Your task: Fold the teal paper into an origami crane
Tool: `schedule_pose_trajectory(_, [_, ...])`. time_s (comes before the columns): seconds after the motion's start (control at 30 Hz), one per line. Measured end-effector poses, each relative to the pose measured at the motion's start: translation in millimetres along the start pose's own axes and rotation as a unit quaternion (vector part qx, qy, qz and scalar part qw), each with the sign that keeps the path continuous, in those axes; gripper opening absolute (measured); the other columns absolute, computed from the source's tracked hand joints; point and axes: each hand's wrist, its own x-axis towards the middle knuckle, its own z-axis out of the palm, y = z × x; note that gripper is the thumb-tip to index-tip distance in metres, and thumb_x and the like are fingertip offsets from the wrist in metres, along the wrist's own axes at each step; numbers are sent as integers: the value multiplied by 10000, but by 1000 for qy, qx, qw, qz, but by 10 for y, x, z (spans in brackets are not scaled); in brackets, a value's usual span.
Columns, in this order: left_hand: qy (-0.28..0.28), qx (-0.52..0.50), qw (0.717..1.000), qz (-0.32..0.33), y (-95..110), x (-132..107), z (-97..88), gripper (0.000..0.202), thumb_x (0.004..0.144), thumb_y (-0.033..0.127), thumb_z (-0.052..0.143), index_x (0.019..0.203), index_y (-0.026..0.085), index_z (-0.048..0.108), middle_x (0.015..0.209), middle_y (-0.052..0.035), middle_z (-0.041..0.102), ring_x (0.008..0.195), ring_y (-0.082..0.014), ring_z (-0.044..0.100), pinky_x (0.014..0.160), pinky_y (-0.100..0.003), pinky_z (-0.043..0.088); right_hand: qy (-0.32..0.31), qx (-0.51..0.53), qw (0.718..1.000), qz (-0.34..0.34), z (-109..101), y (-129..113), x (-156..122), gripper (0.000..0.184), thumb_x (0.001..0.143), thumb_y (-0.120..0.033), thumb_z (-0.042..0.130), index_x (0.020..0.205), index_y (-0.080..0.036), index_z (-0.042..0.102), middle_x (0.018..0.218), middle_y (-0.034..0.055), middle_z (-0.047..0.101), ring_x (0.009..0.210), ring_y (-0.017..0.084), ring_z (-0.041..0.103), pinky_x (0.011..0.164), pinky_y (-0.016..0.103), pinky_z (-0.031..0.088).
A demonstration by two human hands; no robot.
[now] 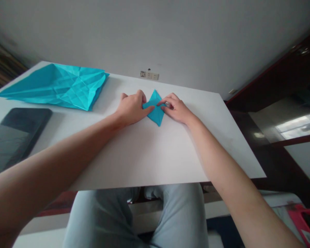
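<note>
A small folded piece of blue paper [158, 119], roughly diamond-shaped, lies on the white table [144, 155] between my hands. My left hand [132, 107] grips its left side, with the thumb stretched across the top and the other fingers curled at the edge. On the right side, my right hand [176, 109] pinches the paper between thumb and fingers. One point of the paper faces the wall and another faces me. Part of each side is hidden under my fingers.
A larger creased sheet of blue paper [67, 86] lies at the back left of the table. In front of it rests a dark tablet-like device [23, 127], partly behind my left forearm. Wall sockets [150, 75] sit just above the table's far edge.
</note>
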Motion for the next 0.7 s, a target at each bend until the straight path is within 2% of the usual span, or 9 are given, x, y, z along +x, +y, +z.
schedule_pose_trajectory(0.07, [5,-51,999,1,67,-19,-24,411,1056,515,900,1317,264,706,931,-50,779,1010,-381,841,1108,-606,649,3,-1,1000,7,8,-1,-1,289,1142,-369,745,1359,-289,919,1359,89,704,1080,271,671,1067,468,608])
schedule_pose_trajectory(0.13, [22,-100,995,21,127,-50,-42,370,1087,458,867,1351,268,692,897,-22,775,882,-324,815,954,-503,668,9,0,1000,8,20,3,-5,283,1146,-403,762,1351,-298,928,1330,80,698,1054,267,661,1051,463,600])
schedule_pose_trajectory(0.2, [50,-130,989,54,173,-79,-52,265,1125,379,792,1345,260,702,972,-36,812,852,-278,803,886,-441,654,13,4,1000,10,35,8,-12,278,1140,-415,782,1345,-301,931,1312,76,698,1018,259,650,1038,457,594])
schedule_pose_trajectory(0.27, [62,-141,985,83,197,-98,-55,242,1120,298,737,1357,249,719,1097,-61,846,882,-251,807,878,-411,647,20,10,1000,9,46,16,-18,268,1130,-410,795,1331,-299,932,1297,73,703,990,250,639,1027,449,592])
schedule_pose_trajectory(0.37, [31,-119,984,126,198,-110,-53,325,1059,266,763,1382,243,756,1246,-91,863,1033,-269,832,1004,-429,667,29,19,999,-2,55,42,-15,262,1119,-429,809,1307,-295,930,1281,71,707,974,243,627,989,430,582])
schedule_pose_trajectory(0.5, [-12,-20,985,172,195,-142,-63,386,1091,396,763,1427,224,841,1451,-177,850,1387,-407,780,1268,-603,593,25,15,999,-17,58,94,13,319,1092,-460,847,1348,-285,921,1255,77,709,1014,257,638,944,414,556])
schedule_pose_trajectory(0.6, [-37,20,983,176,204,-170,-72,523,1120,484,752,1566,226,841,1630,-213,804,1560,-480,691,1336,-680,523,25,18,999,-14,64,124,28,345,1080,-462,862,1362,-270,916,1273,84,717,1013,257,649,958,427,553])
schedule_pose_trajectory(0.7, [-71,29,981,178,215,-180,-73,576,1175,533,688,1645,229,821,1695,-205,800,1618,-482,674,1373,-680,490,30,26,999,-8,71,138,28,342,1071,-461,875,1352,-271,917,1276,84,717,1022,259,664,972,436,554])
